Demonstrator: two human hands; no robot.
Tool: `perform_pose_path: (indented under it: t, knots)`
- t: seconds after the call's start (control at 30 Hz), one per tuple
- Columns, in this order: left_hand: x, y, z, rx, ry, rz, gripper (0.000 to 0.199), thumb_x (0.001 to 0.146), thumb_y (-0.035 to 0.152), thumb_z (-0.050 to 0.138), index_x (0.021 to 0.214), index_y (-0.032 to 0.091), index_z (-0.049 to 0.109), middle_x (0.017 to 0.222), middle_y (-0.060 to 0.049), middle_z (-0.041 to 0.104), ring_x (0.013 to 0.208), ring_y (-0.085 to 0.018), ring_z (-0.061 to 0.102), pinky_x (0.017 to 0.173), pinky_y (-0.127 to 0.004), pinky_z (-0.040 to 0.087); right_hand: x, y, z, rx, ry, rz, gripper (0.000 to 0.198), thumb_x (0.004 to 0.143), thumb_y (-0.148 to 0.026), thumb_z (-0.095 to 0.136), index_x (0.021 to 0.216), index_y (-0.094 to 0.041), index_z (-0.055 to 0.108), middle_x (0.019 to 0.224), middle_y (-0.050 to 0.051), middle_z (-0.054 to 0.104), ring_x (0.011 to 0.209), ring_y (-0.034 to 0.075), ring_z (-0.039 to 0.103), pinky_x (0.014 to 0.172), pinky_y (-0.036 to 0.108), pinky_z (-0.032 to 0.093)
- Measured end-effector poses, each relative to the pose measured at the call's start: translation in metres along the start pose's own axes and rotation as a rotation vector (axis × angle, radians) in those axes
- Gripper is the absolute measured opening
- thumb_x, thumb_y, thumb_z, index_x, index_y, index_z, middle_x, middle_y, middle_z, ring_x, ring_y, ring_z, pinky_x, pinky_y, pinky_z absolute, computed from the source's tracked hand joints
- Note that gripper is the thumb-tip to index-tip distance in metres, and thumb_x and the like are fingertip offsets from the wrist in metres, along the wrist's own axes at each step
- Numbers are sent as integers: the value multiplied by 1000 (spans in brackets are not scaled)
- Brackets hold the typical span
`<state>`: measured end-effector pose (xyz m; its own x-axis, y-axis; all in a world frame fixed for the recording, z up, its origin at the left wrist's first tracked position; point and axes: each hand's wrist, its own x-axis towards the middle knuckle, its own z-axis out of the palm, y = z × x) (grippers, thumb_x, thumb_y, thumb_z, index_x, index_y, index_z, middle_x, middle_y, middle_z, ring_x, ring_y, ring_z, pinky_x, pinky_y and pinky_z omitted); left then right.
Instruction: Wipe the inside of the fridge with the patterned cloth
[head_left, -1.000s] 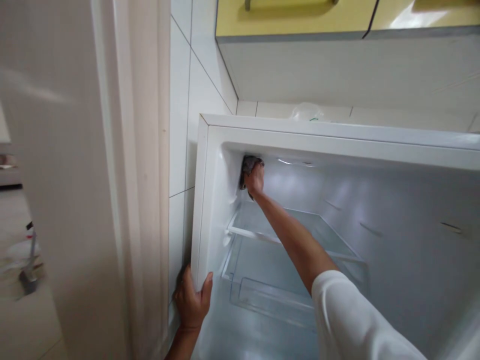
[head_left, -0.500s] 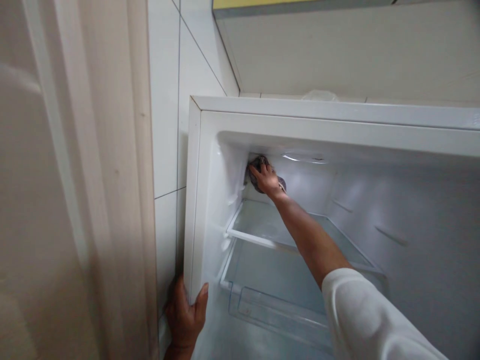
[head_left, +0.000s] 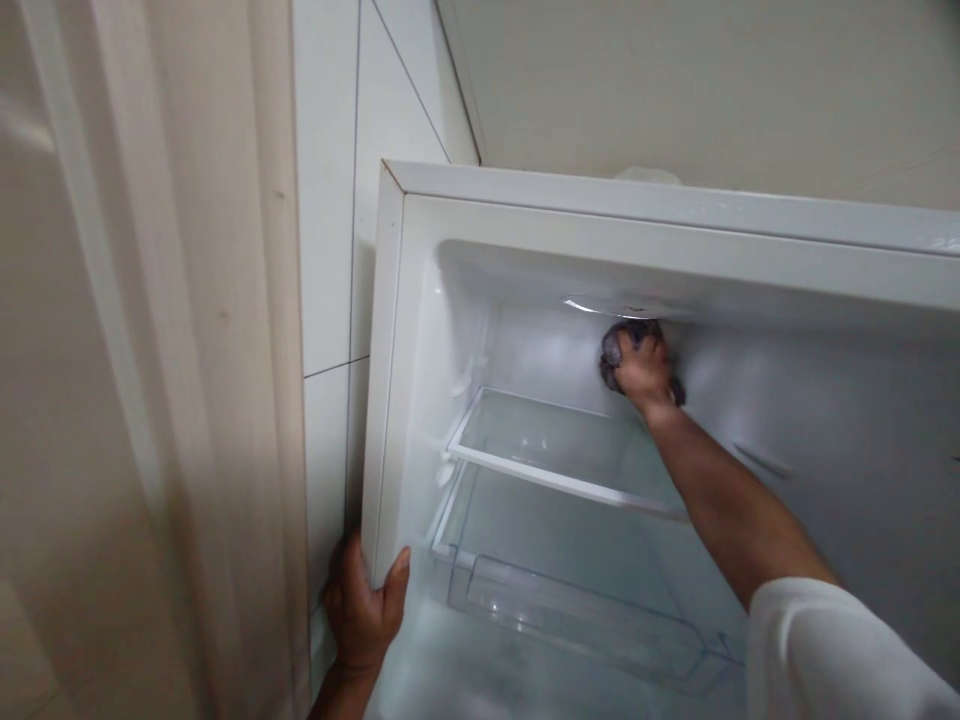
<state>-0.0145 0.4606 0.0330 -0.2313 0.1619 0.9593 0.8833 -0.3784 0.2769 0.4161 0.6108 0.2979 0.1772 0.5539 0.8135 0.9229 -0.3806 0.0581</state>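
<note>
A white refrigerator stands open before me. My right hand reaches deep inside and presses a bunched dark grey cloth against the back wall, just under the light cover. Its fingers are curled over the cloth. At the lower left, my left hand grips the fridge's left side edge, thumb on the front face and fingers round the outer side, partly hidden. Below the right arm lies a glass shelf with a white front trim.
A second glass shelf and a clear plastic drawer sit lower in the fridge. Close on the left is a pale wooden door frame. White wall tiles show behind it, and a pale cabinet overhangs the top.
My right hand has moved the cloth rightward along the back wall, from the left corner to below the light cover. My left hand keeps its hold on the fridge edge. The view shifts slightly.
</note>
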Motion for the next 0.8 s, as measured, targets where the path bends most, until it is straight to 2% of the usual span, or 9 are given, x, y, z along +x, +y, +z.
perform_pose_path:
  t: [0.07,0.17,0.23,0.33,0.43,0.5,0.63,0.8]
  knots:
    - [0,0,0,-3,-9,4,51,96,47,58,123,4,57,86,-19,74,68,-28,75,53,-31,55,-2,15,2,9,-9,101,50,96,-26,41,145,-21,46,132,25,46,119,38,47,85,44,45]
    - [1,0,0,2,-18,2,50,96,46,59,122,4,57,86,-20,75,68,-29,75,51,-30,53,-1,20,5,65,-23,186,49,95,-26,42,144,-25,46,137,24,44,121,38,48,83,43,46]
    - [0,0,0,6,-19,-11,50,96,47,59,122,4,57,86,-20,75,69,-29,75,51,-30,53,0,14,8,88,-13,237,48,96,-25,38,143,-22,47,138,26,44,122,38,49,84,43,46]
    - [-1,1,1,-2,-20,-28,50,96,48,58,124,7,57,88,-18,76,70,-28,75,54,-31,55,0,0,11,128,-21,331,48,94,-25,41,139,-9,45,133,32,47,124,41,50,90,47,46]
    - [-4,-1,2,-10,-25,-47,49,95,47,59,126,10,56,93,-17,76,76,-29,76,59,-32,57,-3,-12,14,216,-122,451,63,86,-28,54,140,-1,37,133,36,48,130,44,49,96,51,46]
    - [-5,-2,2,-4,-32,-60,49,94,46,60,127,11,55,96,-17,76,80,-29,76,63,-33,58,-8,-21,15,245,-186,486,68,85,-29,55,141,0,33,132,37,49,126,43,53,94,51,48]
    - [-8,-4,3,2,-49,-62,50,93,44,60,129,10,54,96,-18,75,80,-29,75,64,-34,58,-21,-45,20,261,-283,409,64,83,-29,59,137,-3,39,127,32,53,115,38,62,92,46,51]
    - [-6,-2,2,2,-34,-49,52,95,46,59,131,9,54,94,-17,75,78,-29,75,63,-34,58,-34,-90,18,292,-344,201,53,84,-21,55,135,-11,45,133,25,50,121,36,58,97,45,49]
